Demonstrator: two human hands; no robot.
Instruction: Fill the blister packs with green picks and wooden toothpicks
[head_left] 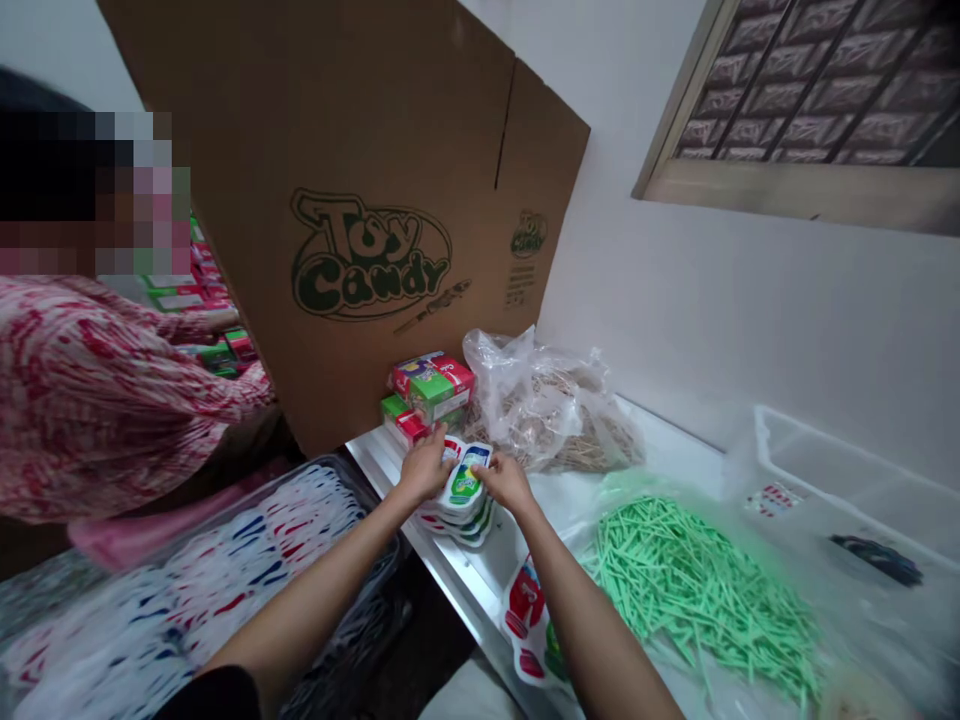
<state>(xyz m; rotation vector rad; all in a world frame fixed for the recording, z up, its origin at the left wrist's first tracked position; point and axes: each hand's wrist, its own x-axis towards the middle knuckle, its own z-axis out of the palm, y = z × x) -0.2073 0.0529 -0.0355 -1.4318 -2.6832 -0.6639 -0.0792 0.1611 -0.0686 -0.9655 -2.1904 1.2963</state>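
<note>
At a white table along a white wall, beside a large brown carton marked "Toy Candy", holds a bottle-shaped printed card over a stack of similar cards, just in front of red-and-green boxes. Curls the left hand nearly closed at the card's left side and pinches its right edge between thumb and fingers of the right hand; cannot tell the exact number of cards within the left grip. Faces a clear bag of brown strands beyond, with green sticks lying to the right.
</note>
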